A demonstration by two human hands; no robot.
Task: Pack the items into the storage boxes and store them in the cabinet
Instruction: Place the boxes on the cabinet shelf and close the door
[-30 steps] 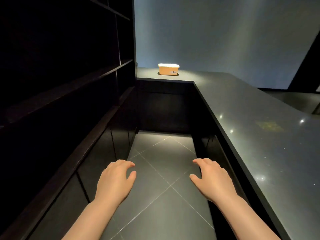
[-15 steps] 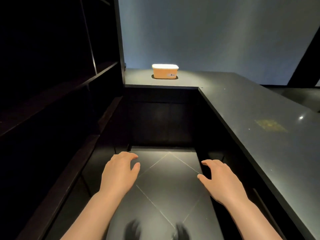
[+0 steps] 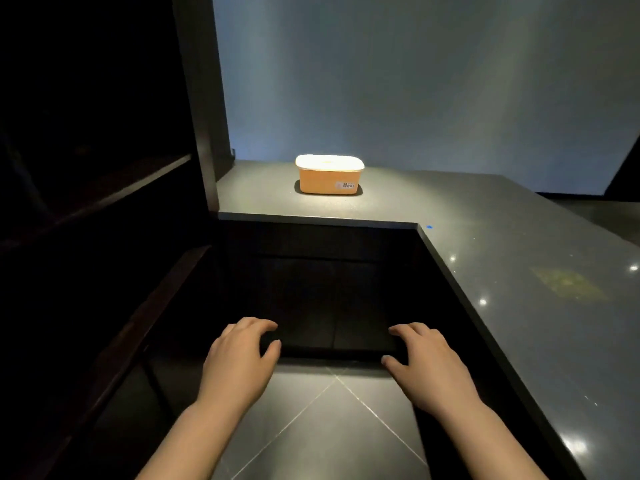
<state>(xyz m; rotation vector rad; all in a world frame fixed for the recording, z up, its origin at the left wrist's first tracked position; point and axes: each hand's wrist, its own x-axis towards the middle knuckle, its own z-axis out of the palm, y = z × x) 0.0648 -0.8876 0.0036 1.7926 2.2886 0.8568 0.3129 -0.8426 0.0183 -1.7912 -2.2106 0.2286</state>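
You're holding both forearms out in front of you, palms down, over the tiled floor (image 3: 332, 427) in the aisle between the counters. Your left hand (image 3: 239, 358) is hanging with fingers loosely curled and thumb pointing inward, gripping nothing. Your right hand (image 3: 427, 363) is mirroring it, fingers relaxed and slightly bent, thumb toward the left hand, also holding nothing. The two hands are sitting level with each other, well apart, not touching any surface as far as I can tell.

The storage box (image 3: 328, 174), orange body with a pale lid on and a small label on its front, is sitting upright on the far dark countertop (image 3: 485, 237), near the corner beside the dark cabinet (image 3: 104, 202) on your left. It's lying well ahead of both hands, roughly centred between them, out of contact. The shelves inside the cabinet are too dark to read
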